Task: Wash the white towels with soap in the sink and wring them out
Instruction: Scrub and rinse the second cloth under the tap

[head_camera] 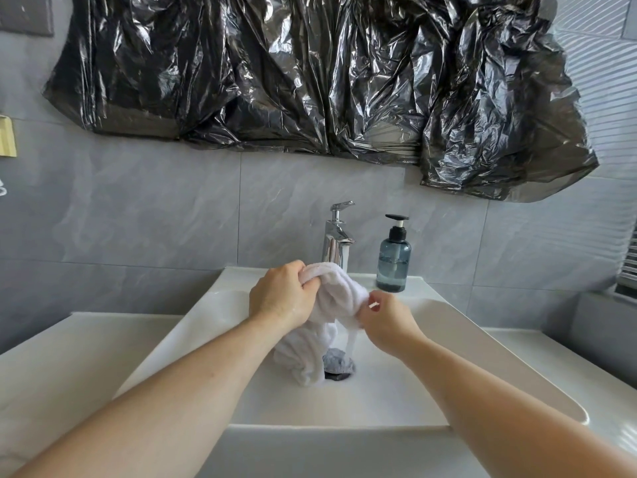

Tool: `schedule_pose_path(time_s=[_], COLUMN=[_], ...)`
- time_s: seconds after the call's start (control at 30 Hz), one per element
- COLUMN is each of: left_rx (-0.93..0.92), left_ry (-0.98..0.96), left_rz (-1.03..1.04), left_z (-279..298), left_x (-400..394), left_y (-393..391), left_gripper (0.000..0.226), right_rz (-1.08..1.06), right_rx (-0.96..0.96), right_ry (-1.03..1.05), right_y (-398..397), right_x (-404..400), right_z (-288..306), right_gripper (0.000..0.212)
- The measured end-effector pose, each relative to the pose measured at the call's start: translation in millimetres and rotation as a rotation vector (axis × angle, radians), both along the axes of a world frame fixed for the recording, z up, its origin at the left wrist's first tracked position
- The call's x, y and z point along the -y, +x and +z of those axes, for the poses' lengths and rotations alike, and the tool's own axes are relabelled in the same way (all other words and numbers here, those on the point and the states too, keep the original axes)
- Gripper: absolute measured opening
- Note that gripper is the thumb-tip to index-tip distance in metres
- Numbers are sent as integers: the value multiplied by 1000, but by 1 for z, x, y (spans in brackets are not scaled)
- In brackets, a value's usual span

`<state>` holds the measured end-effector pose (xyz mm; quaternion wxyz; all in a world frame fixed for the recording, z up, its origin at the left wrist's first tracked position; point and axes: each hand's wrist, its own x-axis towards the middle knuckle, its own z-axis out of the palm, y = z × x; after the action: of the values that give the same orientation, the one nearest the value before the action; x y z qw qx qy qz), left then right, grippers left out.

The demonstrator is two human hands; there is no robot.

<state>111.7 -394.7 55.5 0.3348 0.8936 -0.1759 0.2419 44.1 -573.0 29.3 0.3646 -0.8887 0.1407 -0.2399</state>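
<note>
Sink [431, 339] was white, set into the counter [69, 357], with faucet [336, 236] and soap bottle [393, 260] at its rear. White towel [339, 294] hung bunched above the drain, tail reaching the basin. Left hand [281, 296] and right hand [387, 320] both had fingers closed on its upper fold. Judged step: rubbing or starting to wring; next move needs opposed twisting.

From my feed it's just two bare forearms, no sleeves, watch or rings; left hand [280, 295] and right hand [387, 320] ungloved.
</note>
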Motion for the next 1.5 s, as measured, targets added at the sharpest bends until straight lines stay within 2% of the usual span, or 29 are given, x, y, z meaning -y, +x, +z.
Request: schedule_pose_path(time_s=[0.1, 0.17, 0.33, 0.37, 0.47, 0.53, 0.63, 0.7, 0.77, 0.87, 1.0, 1.07, 1.13, 1.27, 1.43, 1.5], left_rx=[-99, -153, -161, -161, -76, 4, 64, 84, 88, 43, -30, -41, -62, -118, -219, -262], left_ry=[57, 98, 170, 191, 202, 169, 101, 53, 18, 12, 46, 16, -29, -49, 10, 1], left_rz=[12, -3, -263, -306, -253, -174, -134, -126, -130, -138, -120, -163, -227, -218, -101, -97], left_z=[-1, -3, -3, -4, -6, -4, -2, 0, 0, -2, -3, -1, 0, 2, -7, -9], left_x=[1, 0, -1, 1, 6, 5, 2, 0, 1, 4, 4, 4, 5, 7, 2, 0], left_y=[1, 1, -7, -8, -8, -6, -6, -6, -3, 0, -2, -4, -8, -9, 5, 6], left_gripper=[23, 19, 56, 53, 16, 6, 24, 26, 26, 31, 47, 50, 50, 56, 66, 60], right_rz=[-35, -6, 89, 105, 144, 161, 144, 122, 122, 134, 149, 244, 301, 223, 103, 80], right_rx=[133, 176, 261, 285, 332, 330, 228, 93, -22, -13, 27, -6, -43, 41, 169, 227], right_ry=[75, 107, 46, 22, -64, -115, -190, -244, -260, -164, -45, 34, -2, -37, 35, 40], right_y=[-2, -3, -2, -2, -3, -5, -6, -6, -4, -3, 1, -1, -2, -2, -2, 0], right_x=[-3, -5, -9, -9, -11, -11, -11, -9, -7, -8, -8, -12, -15, -11, -9, -10], right_z=[6, 7, 7, 7, 7, 7, 5, 2, -2, -4, -2, -1, -2, -2, 5, 5], right_gripper=[21, 15, 5, 5, 4, 25, 55, 65, 58, 7, 13, 33, 45, 6, 10, 9])
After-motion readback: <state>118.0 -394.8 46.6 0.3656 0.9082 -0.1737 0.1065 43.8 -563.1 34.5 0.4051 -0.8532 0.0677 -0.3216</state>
